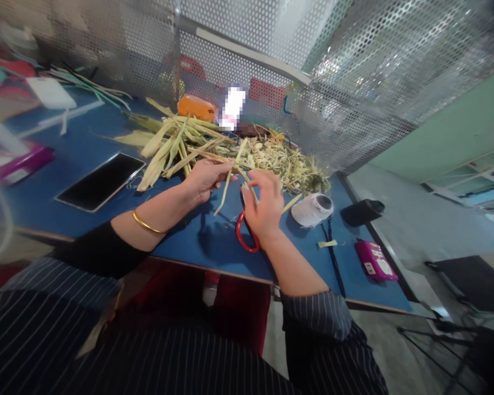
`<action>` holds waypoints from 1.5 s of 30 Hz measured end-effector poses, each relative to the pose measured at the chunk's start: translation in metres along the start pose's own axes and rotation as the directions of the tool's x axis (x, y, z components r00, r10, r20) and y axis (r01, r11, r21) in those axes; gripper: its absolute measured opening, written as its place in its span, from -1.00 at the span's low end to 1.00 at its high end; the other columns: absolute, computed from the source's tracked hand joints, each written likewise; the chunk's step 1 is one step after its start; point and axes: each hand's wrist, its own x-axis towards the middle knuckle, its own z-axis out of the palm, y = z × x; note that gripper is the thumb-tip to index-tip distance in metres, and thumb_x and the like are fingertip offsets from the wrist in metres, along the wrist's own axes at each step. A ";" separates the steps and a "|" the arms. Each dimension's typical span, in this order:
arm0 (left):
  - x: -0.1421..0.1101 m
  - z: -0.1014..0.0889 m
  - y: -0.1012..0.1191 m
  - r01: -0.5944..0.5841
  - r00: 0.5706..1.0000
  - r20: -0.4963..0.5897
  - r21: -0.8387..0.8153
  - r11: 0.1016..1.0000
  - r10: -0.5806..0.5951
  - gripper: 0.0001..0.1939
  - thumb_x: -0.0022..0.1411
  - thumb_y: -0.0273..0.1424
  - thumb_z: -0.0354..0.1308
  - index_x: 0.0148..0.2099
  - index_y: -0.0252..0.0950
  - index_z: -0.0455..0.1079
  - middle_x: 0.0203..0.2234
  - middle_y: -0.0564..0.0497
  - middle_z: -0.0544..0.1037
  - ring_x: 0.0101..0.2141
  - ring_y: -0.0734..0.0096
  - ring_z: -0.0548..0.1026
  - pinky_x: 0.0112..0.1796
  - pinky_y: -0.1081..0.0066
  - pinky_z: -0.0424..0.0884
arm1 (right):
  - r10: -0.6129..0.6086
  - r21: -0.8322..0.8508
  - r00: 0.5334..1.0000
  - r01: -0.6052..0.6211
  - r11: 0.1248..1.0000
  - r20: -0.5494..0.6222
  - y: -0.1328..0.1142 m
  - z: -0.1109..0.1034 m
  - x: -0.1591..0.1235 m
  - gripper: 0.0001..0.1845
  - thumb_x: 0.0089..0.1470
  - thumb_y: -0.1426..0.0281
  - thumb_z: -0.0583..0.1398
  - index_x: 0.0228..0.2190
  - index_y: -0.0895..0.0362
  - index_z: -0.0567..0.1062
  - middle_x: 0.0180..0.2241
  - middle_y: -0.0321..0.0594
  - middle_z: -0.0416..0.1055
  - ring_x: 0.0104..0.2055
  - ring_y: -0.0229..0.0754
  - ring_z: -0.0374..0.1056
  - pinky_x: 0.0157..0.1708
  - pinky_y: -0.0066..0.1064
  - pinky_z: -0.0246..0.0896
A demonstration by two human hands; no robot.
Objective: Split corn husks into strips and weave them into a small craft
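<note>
Though close together, left hand (206,178) pinched on husk strips (226,193), right hand (265,206) loosely open.

Open to my reach: one bare stretch of bench (216,249), near edge, between left forearm (162,213) and red handle (239,233); one lane between right forearm (296,266) and black cords (336,269). Obstacles, left: dark phone (101,182), flat. Rear: husk pile (164,151), shredded heap (278,160), upright perforated screen (247,41). Right: white spool (308,210), black spool (360,213), purple packet (375,260).
</note>
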 end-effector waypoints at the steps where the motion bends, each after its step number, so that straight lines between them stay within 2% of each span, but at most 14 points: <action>1: 0.000 0.000 0.000 -0.006 1.000 0.012 -0.013 1.000 0.006 -0.91 0.11 -0.43 0.24 -0.32 -0.36 0.46 -0.43 -0.10 0.59 -0.47 0.50 0.54 -0.72 0.60 -0.04 | 0.141 -0.016 0.988 -0.142 0.990 -0.056 0.005 -0.002 0.002 -0.76 0.20 0.27 0.08 -0.14 0.12 0.39 -0.14 -0.02 0.41 -0.09 -0.07 0.32 -0.06 -0.21 0.19; 3: -0.002 0.000 -0.002 -0.016 0.999 0.039 -0.042 0.999 0.017 -0.89 0.07 -0.41 0.28 -0.36 -0.37 0.47 -0.43 -0.11 0.59 -0.47 0.46 0.54 -0.72 0.59 -0.02 | 0.347 -0.012 0.938 -0.347 0.938 0.022 0.013 -0.002 0.004 -0.72 0.18 0.16 0.09 -0.23 0.10 0.41 -0.28 -0.11 0.45 -0.24 -0.10 0.36 -0.18 -0.27 0.21; 5: -0.002 0.000 -0.005 -0.014 0.998 0.055 -0.017 1.000 0.014 -0.87 0.02 -0.40 0.31 -0.38 -0.37 0.48 -0.47 -0.07 0.57 -0.52 0.52 0.50 -0.70 0.60 0.00 | 0.410 -0.004 0.887 -0.419 0.908 0.214 0.019 0.000 0.005 -0.71 0.18 0.13 0.09 -0.36 0.08 0.41 -0.47 -0.25 0.43 -0.41 -0.17 0.33 -0.33 -0.36 0.17; 9: -0.002 0.002 -0.015 -0.094 0.995 -0.013 0.090 0.992 0.096 -0.86 -0.06 -0.46 0.36 -0.42 -0.40 0.49 -0.68 0.09 0.41 -0.67 0.67 0.28 -0.69 0.60 0.02 | 0.329 -0.024 0.893 -0.338 0.941 0.306 0.015 0.005 0.004 -0.70 0.22 0.25 0.03 -0.51 0.07 0.33 -0.60 -0.32 0.31 -0.51 -0.23 0.24 -0.43 -0.43 0.03; 13: -0.003 0.007 -0.018 -0.132 0.989 -0.065 0.026 0.991 0.133 -0.87 -0.12 -0.54 0.36 -0.45 -0.43 0.48 -0.59 0.03 0.51 -0.61 0.64 0.35 -0.59 0.59 0.24 | 0.127 -0.007 0.929 -0.133 0.991 0.348 0.005 0.002 0.006 -0.68 0.19 0.34 0.03 -0.58 0.10 0.28 -0.58 -0.28 0.31 -0.48 -0.25 0.21 -0.35 -0.39 0.03; 16: -0.004 0.006 -0.012 -0.048 0.998 -0.032 -0.025 0.999 0.047 -0.91 -0.05 -0.56 0.33 -0.45 -0.44 0.46 -0.60 0.03 0.50 -0.66 0.67 0.31 -0.61 0.59 0.26 | 0.180 0.148 0.904 -0.254 0.956 0.388 0.005 -0.002 0.009 -0.67 0.19 0.29 0.05 -0.58 0.12 0.36 -0.61 -0.30 0.30 -0.50 -0.28 0.19 -0.35 -0.40 0.07; 18: -0.005 0.004 -0.007 0.021 1.000 0.010 -0.039 0.999 -0.020 -0.94 0.00 -0.57 0.30 -0.44 -0.43 0.46 -0.59 0.02 0.50 -0.66 0.66 0.33 -0.61 0.60 0.28 | 0.344 0.352 0.849 -0.489 0.798 0.400 0.011 -0.004 0.011 -0.61 0.18 0.15 0.07 -0.54 0.12 0.44 -0.59 -0.31 0.33 -0.49 -0.29 0.23 -0.37 -0.42 0.13; 20: -0.006 0.002 -0.003 0.092 0.993 0.083 -0.031 0.995 -0.089 -0.95 0.04 -0.53 0.29 -0.43 -0.41 0.47 -0.53 -0.01 0.52 -0.63 0.64 0.37 -0.57 0.58 0.35 | 0.533 0.550 0.731 -0.677 0.488 0.426 0.019 -0.003 0.012 -0.57 0.07 0.02 0.15 -0.47 0.13 0.50 -0.56 -0.32 0.35 -0.51 -0.32 0.25 -0.43 -0.45 0.18; 23: -0.008 0.002 -0.004 0.183 0.962 0.202 0.029 0.983 -0.185 -0.86 0.11 -0.38 0.26 -0.37 -0.38 0.50 -0.46 -0.06 0.55 -0.60 0.58 0.40 -0.56 0.53 0.40 | 0.650 0.691 0.551 -0.721 0.055 0.523 0.030 0.001 0.014 -0.56 -0.16 0.04 0.33 -0.40 0.15 0.52 -0.59 -0.41 0.28 -0.60 -0.42 0.15 -0.56 -0.52 0.13; 26: -0.011 0.004 -0.008 0.169 0.951 0.241 0.115 0.979 -0.192 -0.73 0.09 -0.21 0.27 -0.37 -0.36 0.51 -0.47 -0.07 0.53 -0.63 0.59 0.35 -0.69 0.57 0.21 | 0.623 0.718 0.525 -0.691 -0.087 0.580 0.033 0.004 0.014 -0.62 -0.25 0.17 0.40 -0.41 0.15 0.52 -0.64 -0.48 0.22 -0.64 -0.47 0.11 -0.62 -0.58 0.10; 31: -0.013 0.007 -0.017 0.018 0.967 0.241 0.276 0.961 -0.088 -0.73 -0.10 -0.26 0.40 -0.49 -0.36 0.47 -0.62 0.04 0.41 -0.72 0.74 0.01 -0.69 0.52 -0.23 | 0.664 0.727 0.526 -0.685 -0.040 0.532 0.027 0.005 0.012 -0.73 -0.21 0.26 0.39 -0.54 0.18 0.48 -0.67 -0.42 0.28 -0.66 -0.46 0.14 -0.65 -0.58 0.11; 35: -0.015 0.012 -0.019 0.003 0.979 0.191 0.349 0.937 -0.074 -0.74 -0.08 -0.30 0.37 -0.61 -0.33 0.42 -0.78 0.15 0.18 -0.71 0.70 -0.05 -0.64 0.47 -0.24 | 0.740 0.763 0.510 -0.647 -0.006 0.438 0.025 0.008 0.011 -0.76 -0.13 0.29 0.35 -0.59 0.19 0.46 -0.71 -0.40 0.26 -0.68 -0.46 0.13 -0.67 -0.59 0.07; 39: -0.016 0.014 -0.017 -0.012 0.980 0.185 0.399 0.917 -0.068 -0.71 -0.11 -0.31 0.37 -0.67 -0.33 0.38 -0.81 0.15 0.16 -0.72 0.68 -0.04 -0.63 0.46 -0.22 | 0.778 0.760 0.504 -0.648 0.051 0.377 0.025 0.011 0.011 -0.72 -0.10 0.25 0.34 -0.59 0.17 0.43 -0.71 -0.41 0.24 -0.69 -0.45 0.12 -0.69 -0.57 0.06; 45: -0.018 0.010 -0.012 -0.031 0.976 0.209 0.418 0.908 -0.063 -0.68 -0.07 -0.27 0.36 -0.67 -0.33 0.37 -0.82 0.16 0.13 -0.73 0.68 -0.04 -0.63 0.47 -0.22 | 0.731 0.630 0.562 -0.740 0.234 0.388 0.029 0.004 0.012 -0.59 -0.05 0.05 0.27 -0.57 0.14 0.42 -0.69 -0.38 0.29 -0.69 -0.38 0.15 -0.66 -0.49 0.10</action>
